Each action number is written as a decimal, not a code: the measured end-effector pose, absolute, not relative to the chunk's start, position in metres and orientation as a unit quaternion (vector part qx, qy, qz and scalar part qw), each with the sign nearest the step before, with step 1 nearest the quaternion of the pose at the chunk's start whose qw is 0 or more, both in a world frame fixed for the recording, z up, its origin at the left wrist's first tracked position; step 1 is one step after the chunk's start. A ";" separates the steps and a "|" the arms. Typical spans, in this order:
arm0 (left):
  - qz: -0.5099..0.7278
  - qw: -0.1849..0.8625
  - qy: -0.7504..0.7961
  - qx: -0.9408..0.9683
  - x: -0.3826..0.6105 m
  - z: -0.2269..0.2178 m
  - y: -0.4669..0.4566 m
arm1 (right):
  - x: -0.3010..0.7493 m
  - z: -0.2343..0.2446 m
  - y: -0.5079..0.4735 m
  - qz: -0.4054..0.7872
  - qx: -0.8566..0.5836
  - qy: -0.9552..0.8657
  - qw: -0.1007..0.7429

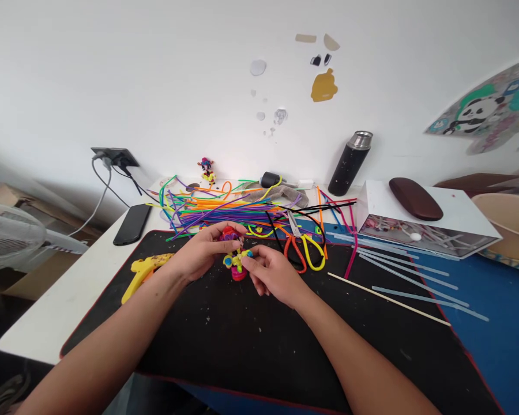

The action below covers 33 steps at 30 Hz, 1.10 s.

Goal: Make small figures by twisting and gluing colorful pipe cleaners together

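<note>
Fuzzy figure (238,259), just below the frame's centre — I see the left hand (202,251) gripping its red top, the right hand (274,275) pinching its yellow side — over the black mat (225,346).

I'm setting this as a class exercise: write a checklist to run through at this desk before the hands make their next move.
1. Small figure held: ok; the left hand grips its upper part, the right hand its lower side.
2. Scissors free and near: ok; unheld, just beyond the right hand.
3. Fuzzy stems sorted by colour: not ok; colours overlap in a loose heap.
4. Black flask upright: ok; it stands by the wall.
5. Yellow tool switched off: cannot tell; it lies beside the left forearm with no indicator readable.
</note>
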State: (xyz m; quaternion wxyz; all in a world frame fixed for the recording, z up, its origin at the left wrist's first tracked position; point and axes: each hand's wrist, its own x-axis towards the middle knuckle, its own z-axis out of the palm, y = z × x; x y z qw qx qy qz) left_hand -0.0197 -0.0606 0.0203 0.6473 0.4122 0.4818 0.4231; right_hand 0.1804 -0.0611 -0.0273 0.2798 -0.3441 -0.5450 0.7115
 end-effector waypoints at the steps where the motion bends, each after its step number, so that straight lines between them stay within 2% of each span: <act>1: 0.425 0.652 0.481 0.404 -0.020 0.021 -0.061 | 0.180 -0.027 -0.061 0.713 -0.341 -0.545 0.281; 16: 0.451 0.672 0.453 0.373 -0.028 0.026 -0.061 | 0.180 -0.025 -0.064 0.713 -0.326 -0.563 0.263; 23: 0.488 0.614 0.480 0.393 -0.045 0.036 -0.051 | 0.183 -0.028 -0.061 0.695 -0.355 -0.555 0.287; 33: 0.459 0.585 0.494 0.450 -0.038 0.038 -0.047 | 0.182 -0.030 -0.058 0.697 -0.346 -0.555 0.293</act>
